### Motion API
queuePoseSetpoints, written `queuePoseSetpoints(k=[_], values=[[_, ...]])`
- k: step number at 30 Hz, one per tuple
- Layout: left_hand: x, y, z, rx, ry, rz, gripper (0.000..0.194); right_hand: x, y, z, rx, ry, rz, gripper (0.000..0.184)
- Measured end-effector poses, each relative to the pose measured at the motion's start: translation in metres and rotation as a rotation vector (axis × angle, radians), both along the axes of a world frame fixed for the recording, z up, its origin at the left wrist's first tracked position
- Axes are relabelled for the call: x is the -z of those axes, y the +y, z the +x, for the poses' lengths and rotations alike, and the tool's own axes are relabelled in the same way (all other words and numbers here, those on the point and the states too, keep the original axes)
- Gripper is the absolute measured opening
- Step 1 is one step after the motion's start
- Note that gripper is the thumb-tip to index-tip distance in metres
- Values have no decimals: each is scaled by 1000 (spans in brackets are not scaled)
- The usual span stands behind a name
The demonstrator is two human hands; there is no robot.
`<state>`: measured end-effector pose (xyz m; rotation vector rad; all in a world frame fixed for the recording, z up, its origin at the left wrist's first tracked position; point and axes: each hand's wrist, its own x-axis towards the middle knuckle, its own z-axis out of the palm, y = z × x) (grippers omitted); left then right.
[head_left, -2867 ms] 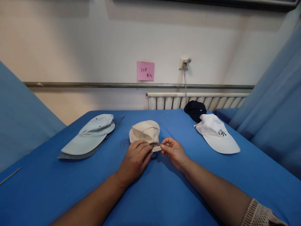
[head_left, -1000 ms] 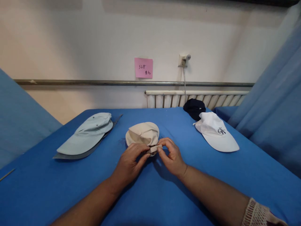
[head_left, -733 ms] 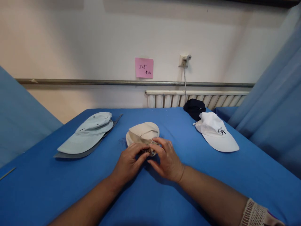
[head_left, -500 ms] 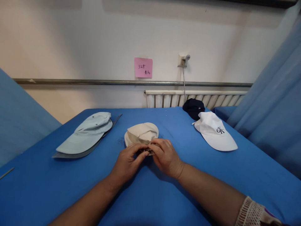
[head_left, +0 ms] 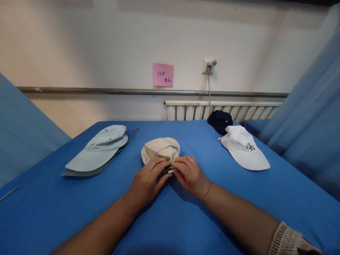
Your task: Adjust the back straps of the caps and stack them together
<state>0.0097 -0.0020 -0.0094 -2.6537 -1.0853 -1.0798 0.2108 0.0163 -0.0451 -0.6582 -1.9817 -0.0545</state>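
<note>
A beige cap [head_left: 162, 148] lies on the blue-covered table, its strap side towards me. My left hand [head_left: 148, 180] pinches the near edge of the cap at the strap, thumb below and fingers above. Close beside it, my right hand [head_left: 191, 177] is closed on the same edge from the right. Between the fingertips a bit of strap or buckle shows, but its details are mostly hidden by the fingers.
Left stands a pale blue cap [head_left: 102, 148] on top of a grey cap [head_left: 87, 173]. To the right are a white cap [head_left: 243, 147] with black letters and a dark navy cap [head_left: 220, 121]. A thin stick [head_left: 9, 193] lies at the left edge. Blue curtains [head_left: 316, 102] hang at both sides.
The fingers of both hands have shifted slightly at the cap's strap, with my left fingers now more closed over it. The view has moved a little; the other caps stay put.
</note>
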Motion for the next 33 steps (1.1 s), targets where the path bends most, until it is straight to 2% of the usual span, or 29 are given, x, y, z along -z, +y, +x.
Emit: queuePoseSetpoints(k=[9, 16, 21, 24, 33], values=[[1, 1, -1, -7, 26, 140, 25, 0, -1, 0, 11, -8, -10, 26], [-6, 0, -1, 18, 47, 185, 19, -2, -2, 2, -1, -2, -30, 23], [-7, 0, -1, 26, 20, 179, 22, -7, -2, 7, -125, 8, -101, 28], [-6, 0, -2, 38, 35, 187, 23, -9, -2, 10, -179, 50, -133, 25], [-8, 0, -2, 78, 58, 208, 25, -4, 2, 10, -66, 58, -91, 18]])
